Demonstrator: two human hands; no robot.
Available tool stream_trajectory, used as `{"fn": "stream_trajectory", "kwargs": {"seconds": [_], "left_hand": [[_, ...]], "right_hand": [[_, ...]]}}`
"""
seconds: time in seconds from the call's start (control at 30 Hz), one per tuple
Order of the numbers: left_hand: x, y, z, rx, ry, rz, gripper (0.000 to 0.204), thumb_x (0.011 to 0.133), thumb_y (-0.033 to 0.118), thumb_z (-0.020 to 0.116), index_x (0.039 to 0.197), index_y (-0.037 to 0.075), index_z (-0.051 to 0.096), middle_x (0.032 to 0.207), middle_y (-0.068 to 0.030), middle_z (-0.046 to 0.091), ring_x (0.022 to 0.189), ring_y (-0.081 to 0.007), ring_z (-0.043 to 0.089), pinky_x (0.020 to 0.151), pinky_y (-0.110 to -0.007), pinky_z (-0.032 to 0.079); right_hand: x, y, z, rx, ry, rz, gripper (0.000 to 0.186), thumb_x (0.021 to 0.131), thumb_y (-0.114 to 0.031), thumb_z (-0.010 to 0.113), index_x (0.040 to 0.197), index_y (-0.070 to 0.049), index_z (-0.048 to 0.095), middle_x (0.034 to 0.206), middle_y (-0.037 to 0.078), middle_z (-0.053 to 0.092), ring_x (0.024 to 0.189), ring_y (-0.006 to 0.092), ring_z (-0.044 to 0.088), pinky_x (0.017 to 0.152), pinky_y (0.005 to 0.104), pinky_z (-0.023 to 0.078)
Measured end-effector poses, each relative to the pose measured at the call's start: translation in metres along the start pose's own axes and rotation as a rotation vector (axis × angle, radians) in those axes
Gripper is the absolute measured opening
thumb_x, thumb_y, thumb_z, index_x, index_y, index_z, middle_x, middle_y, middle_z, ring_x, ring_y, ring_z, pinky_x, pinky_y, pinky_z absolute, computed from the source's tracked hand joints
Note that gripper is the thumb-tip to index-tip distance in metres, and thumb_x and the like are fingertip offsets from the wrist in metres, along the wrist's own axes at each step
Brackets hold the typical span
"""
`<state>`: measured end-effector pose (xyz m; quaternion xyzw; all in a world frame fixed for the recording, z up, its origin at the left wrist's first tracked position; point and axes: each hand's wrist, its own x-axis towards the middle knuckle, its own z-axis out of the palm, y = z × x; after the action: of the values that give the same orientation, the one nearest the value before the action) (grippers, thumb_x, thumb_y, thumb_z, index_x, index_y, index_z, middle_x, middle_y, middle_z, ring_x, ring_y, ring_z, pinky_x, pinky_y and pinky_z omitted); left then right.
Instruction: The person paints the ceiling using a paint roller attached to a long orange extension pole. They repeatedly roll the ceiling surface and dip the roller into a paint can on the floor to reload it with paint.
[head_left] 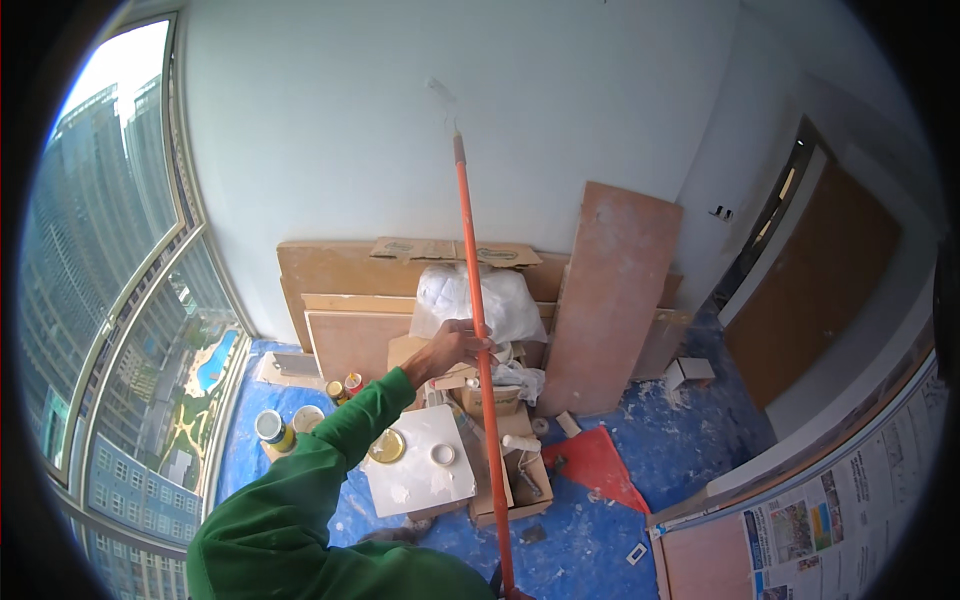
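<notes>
My left hand [462, 340], coming from a green sleeve, grips a long orange pole [468, 230] near its middle. The pole stands tilted slightly, rising to a pale roller head [439, 90] against the white wall [330, 120]. My right hand [516, 592] is mostly cut off at the lower edge, closed on the pole's bottom part. Behind the pole are white plastic bundles [445, 295], cardboard boxes [525, 505] with a small roller, and a white square board [410, 480] bearing a round lid and a tape roll.
Wooden panels [620, 270] lean on the wall. Paint cans [270, 435] stand by the tall window [120, 290] at left. Blue sheeting [610, 550] covers the floor, with red material [600, 465] on it. A doorway [800, 260] and newspaper-covered surface [840, 490] are at right.
</notes>
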<state>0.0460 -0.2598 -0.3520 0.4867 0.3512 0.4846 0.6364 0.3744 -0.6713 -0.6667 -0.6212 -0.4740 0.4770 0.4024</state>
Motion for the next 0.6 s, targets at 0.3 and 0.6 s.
{"fn": "stream_trajectory", "kwargs": {"seconds": [0.3,0.6], "left_hand": [[0.102,0.033,-0.029,0.078,-0.022,0.067,0.030,0.093,0.018,0.051,0.113,-0.004,0.048,0.097,-0.0147,0.061,0.082,-0.0289,0.068,0.071,-0.039,0.056],[0.109,-0.027,-0.074,0.076,0.160,-0.109,0.032,0.093,0.027,0.054,0.103,-0.004,0.054,0.091,-0.0146,0.065,0.074,-0.0279,0.068,0.065,-0.040,0.057]], "right_hand": [[0.042,-0.176,0.056,-0.047,0.213,-0.099,0.022,0.092,-0.023,0.055,0.089,-0.002,0.062,0.061,0.004,0.046,0.057,0.0122,0.041,0.051,0.0311,0.037],[0.047,-0.128,0.109,-0.129,0.207,-0.169,0.021,0.091,-0.021,0.056,0.092,-0.001,0.062,0.058,0.004,0.045,0.055,0.0127,0.043,0.050,0.0334,0.039]]}}
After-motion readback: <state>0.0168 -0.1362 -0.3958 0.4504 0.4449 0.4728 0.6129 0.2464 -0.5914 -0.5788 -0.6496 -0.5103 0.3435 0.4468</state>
